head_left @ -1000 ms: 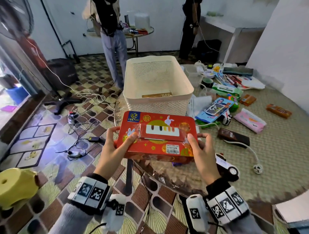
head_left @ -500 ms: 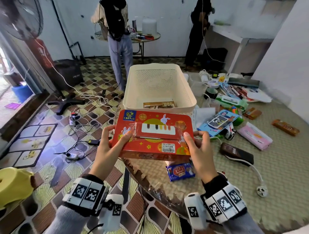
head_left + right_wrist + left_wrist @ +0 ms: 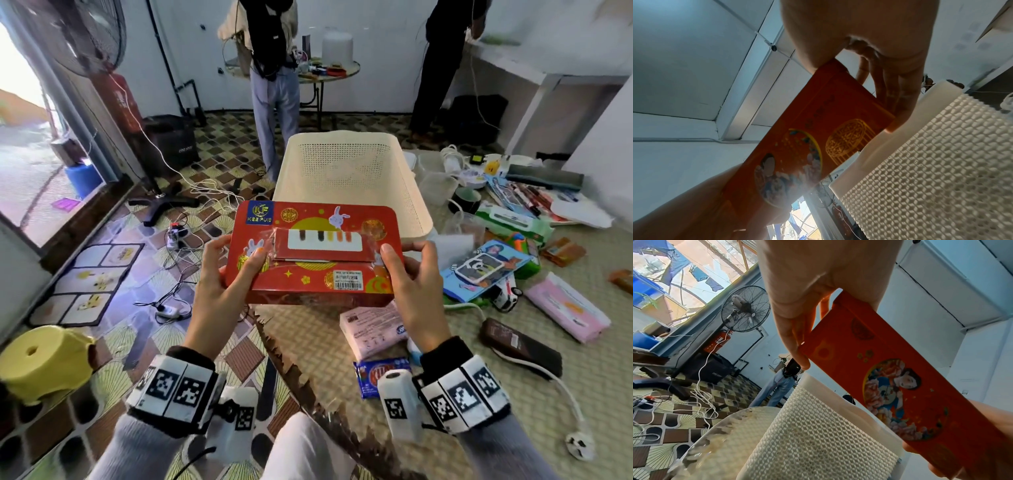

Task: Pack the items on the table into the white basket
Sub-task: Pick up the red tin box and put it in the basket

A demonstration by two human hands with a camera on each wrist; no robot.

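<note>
Now, grip: left hand [image 3: 219, 291] and right hand [image 3: 412, 291] clasp the short ends of the red box [image 3: 313, 251], thumbs on top, fingers curled beneath.
Box position: held level between both hands, in the air in front of the white basket [image 3: 352, 171], above the near edge of the table [image 3: 513, 394].
Writing: blue corner logo reads "KEE FUNG", though unclear; a barcode sticker sits near the right thumb.
Underside: wrist views show a lady in a yellow ring.

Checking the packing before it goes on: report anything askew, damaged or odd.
Nothing looks damaged. The red box is held tilted by left hand and right hand before the white basket. A brown-edged sheet overhangs the table edge.
</note>
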